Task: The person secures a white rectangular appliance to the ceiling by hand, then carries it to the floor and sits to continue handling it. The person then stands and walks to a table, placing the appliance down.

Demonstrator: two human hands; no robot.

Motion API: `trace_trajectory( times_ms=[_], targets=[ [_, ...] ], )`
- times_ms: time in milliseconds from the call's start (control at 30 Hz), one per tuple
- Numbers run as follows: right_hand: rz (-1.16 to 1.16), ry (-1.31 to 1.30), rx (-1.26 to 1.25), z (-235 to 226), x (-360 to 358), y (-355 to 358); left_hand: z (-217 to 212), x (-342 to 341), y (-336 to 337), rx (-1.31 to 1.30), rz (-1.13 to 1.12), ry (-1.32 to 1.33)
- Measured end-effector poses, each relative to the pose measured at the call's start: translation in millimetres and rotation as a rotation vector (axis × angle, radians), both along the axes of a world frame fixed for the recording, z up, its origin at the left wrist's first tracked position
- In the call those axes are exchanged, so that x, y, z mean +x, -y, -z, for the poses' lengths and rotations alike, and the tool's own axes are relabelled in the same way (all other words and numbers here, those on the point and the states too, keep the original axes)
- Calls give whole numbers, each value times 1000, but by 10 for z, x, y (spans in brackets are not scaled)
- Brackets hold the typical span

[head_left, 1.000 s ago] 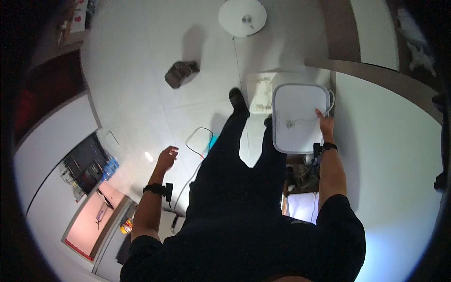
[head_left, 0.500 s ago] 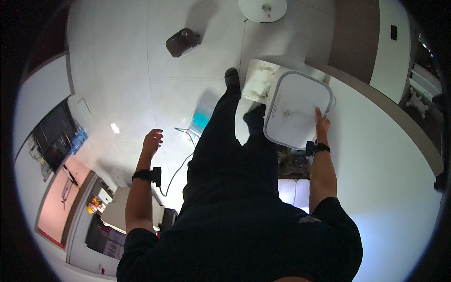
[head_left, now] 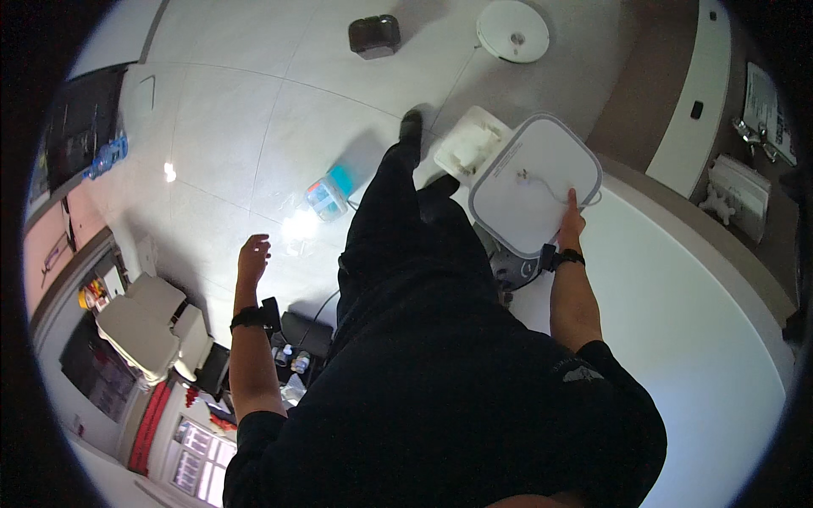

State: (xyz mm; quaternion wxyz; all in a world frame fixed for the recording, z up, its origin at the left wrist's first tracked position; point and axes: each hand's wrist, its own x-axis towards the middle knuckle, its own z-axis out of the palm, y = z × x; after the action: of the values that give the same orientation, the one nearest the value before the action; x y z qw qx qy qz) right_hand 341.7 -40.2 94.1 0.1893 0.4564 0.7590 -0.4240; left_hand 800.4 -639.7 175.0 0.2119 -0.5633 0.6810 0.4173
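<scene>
My right hand (head_left: 572, 227) grips the near right edge of a white robot vacuum dock (head_left: 529, 199), its thumb or a finger lying on the top face. The dock has a rounded square top with a grey rim, and a ribbed white base part (head_left: 474, 146) sticks out on its far left. A thin pale cord (head_left: 549, 186) runs across the top and past my fingers. My fingers under the dock are hidden. Out to the left, my left hand (head_left: 254, 256) hangs in the air, fingers loosely bent and apart, holding nothing. Each wrist wears a black strap with a small device.
A round white robot vacuum (head_left: 513, 32) and a dark box (head_left: 373, 36) are on the tiled floor ahead. A clear and turquoise container (head_left: 329, 195) stands left of my legs. Along the right curves a white counter (head_left: 677, 322). A beige chair (head_left: 144, 322) is at lower left.
My view has turned, and the surroundings have shifted and rotated in it. My right hand keeps hold of the dock, which looks more tilted now. My left hand remains free.
</scene>
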Motion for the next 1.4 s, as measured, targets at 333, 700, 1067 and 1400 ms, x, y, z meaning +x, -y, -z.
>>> trace_trajectory(
  times_ms=[333, 700, 1067, 1400],
  targets=[
    [-128, -87, -136, -508, 1, 602, -480, 1546, 299, -147, -287, -89],
    [-331, -86, 23, -1479, -683, 1677, -1063, 2926, 2597, -195, -556, 144],
    [-469, -346, 129, -4020, -1712, 3683, -804, 1183, 5959, -349, -378, -39],
    [-638, -357, 262, -4198, -3641, 5827, -163, 85, 7473, -283, -341, -72]
  ],
)
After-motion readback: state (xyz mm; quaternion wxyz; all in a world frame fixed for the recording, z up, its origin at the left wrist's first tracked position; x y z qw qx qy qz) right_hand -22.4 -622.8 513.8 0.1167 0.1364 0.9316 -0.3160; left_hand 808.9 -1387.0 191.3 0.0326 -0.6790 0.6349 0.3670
